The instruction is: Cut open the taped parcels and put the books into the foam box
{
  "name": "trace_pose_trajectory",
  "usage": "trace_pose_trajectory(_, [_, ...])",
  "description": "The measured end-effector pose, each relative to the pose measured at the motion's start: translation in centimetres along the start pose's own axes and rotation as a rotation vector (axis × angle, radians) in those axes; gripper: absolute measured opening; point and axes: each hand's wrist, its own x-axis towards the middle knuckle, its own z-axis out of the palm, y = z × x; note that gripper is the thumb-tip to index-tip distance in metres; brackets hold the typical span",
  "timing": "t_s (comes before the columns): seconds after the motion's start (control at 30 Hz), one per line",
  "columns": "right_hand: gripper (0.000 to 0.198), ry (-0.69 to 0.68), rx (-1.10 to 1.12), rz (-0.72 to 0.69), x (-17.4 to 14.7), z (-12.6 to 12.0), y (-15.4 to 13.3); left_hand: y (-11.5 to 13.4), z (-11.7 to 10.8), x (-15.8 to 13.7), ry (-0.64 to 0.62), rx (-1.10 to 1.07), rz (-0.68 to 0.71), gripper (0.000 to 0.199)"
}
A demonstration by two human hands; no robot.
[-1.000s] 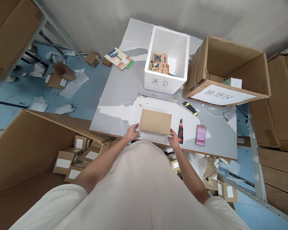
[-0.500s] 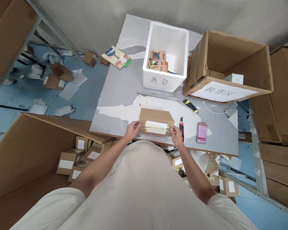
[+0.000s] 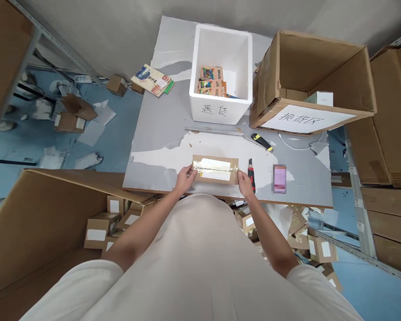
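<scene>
The fingers of the left hand [image 3: 186,179] and right hand [image 3: 245,183] hold opposite ends of a box [image 3: 215,170] above the table [image 3: 150,175]. Just beside the right hand lies a red cutter [image 3: 251,174]; beyond stand a foam bin [image 3: 217,109] and carton [image 3: 266,87].

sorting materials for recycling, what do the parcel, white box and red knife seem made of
Parcel: matt brown cardboard, by colour and straight edges; the tape, glinting, is likely plastic. White box: probably foam, from its thick, matt walls. Red knife: handle likely plastic, by its bright colour; blade too small to tell.
</scene>
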Motion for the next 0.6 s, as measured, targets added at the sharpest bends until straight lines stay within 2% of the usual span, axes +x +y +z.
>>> trace_pose_trajectory(0.17, [0.065, 0.001, 0.099, 0.041, -0.3, 0.1, 1.6, 0.3, -0.1, -0.6, -0.014, 0.002, 0.011, 0.054])
trace_pose_trajectory(0.33, [0.059, -0.017, 0.222, 0.076, -0.4, 0.0, 3.8, -2.4, -0.8, -0.6, -0.075, -0.015, 0.057, 0.049])
trace_pose_trajectory(0.5, [0.063, -0.165, 0.12, 0.05, -0.4, 0.7, 4.9, -5.2, -0.3, -0.8, -0.171, -0.024, 0.012, 0.069])
trace_pose_trajectory(0.6, [0.054, -0.192, 0.119, 0.043, -0.1, 1.2, 4.5, -5.1, 0.4, -0.8, -0.201, -0.055, 0.01, 0.055])
